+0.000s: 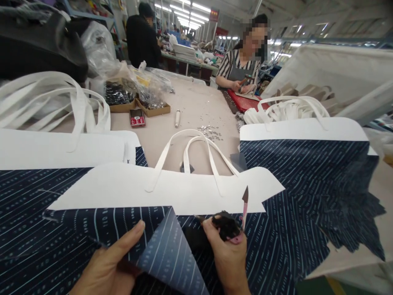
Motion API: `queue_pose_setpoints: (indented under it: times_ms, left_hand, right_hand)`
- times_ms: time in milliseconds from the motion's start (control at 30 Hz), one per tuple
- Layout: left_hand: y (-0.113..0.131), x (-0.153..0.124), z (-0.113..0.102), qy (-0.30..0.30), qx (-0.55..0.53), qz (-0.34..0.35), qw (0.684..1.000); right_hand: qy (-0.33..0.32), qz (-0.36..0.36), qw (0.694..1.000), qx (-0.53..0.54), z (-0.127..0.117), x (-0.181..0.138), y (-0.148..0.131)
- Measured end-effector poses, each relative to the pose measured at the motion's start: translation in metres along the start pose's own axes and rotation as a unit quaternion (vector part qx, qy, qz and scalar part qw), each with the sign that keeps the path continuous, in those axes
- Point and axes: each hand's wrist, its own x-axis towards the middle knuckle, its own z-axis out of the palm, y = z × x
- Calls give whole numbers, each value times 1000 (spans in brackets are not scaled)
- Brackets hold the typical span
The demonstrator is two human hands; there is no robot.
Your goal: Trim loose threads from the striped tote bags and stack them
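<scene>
My left hand (115,262) is closed on a folded-back edge of navy printed fabric (175,254), thumb on top. The fabric joins a white top panel (166,188) with two white strap handles (211,157). Just right of the fold, my right hand (225,254) wraps round a black-covered tool (226,225) with pink parts and a dark pointed tip standing upward. Its exact kind is not clear. The fingers of my left hand are partly hidden beneath the cloth.
Stacked bag pieces with white handles lie at left (61,149) and right (303,129). Behind are a red phone (137,117), a white-handled tool (177,119), small metal bits (210,133) and cardboard trays (153,110). Across the table, a person (242,61) works at a red board (244,101).
</scene>
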Motion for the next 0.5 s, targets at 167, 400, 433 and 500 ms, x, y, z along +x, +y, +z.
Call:
queue_pose_setpoints:
  times_ms: [167,400,433,500]
  left_hand:
    - [-6,5,20,30,37,-27,998]
    - [-12,12,8,26,-13,-45,999]
    - [-12,12,8,33,-19,-51,998]
    - [-13,11,7,48,-21,-59,997]
  right_hand:
    - [19,-14,1000,3,4,-1,0]
    - [-17,20,999,25,2,-1,-2]
    - [-18,22,999,28,2,-1,-2]
    - [-18,21,999,29,2,-2,-1]
